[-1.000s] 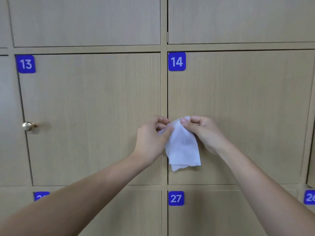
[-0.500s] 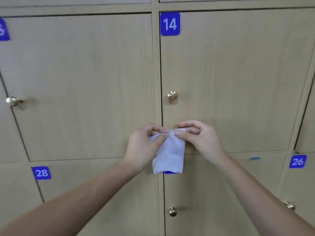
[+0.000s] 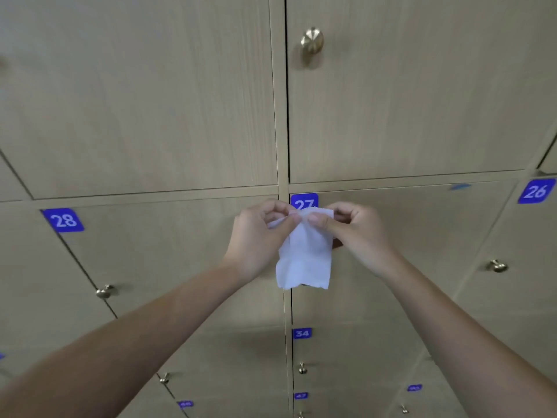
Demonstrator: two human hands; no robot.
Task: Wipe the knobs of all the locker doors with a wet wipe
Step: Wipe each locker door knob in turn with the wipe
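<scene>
Head view: at frame centre we pinch the wipe [image 3: 304, 257] by its top edge, left hand [image 3: 259, 239] and right hand [image 3: 358, 233] side by side, thumbs against forefingers. The wipe hangs over the 27 label [image 3: 303, 201]. Brass knobs show at top centre [image 3: 312, 41], lower left [image 3: 104, 291] and right [image 3: 498, 266].

Soft, even indoor light; faint shadows beside each brass knob [image 3: 312, 40]. Wide-angle bending at edges, lower number labels [image 3: 414, 387] blurred.

Both forearms are bare to the frame edge, and neither the left hand [image 3: 259, 236] nor right hand [image 3: 355, 233] wears anything.
</scene>
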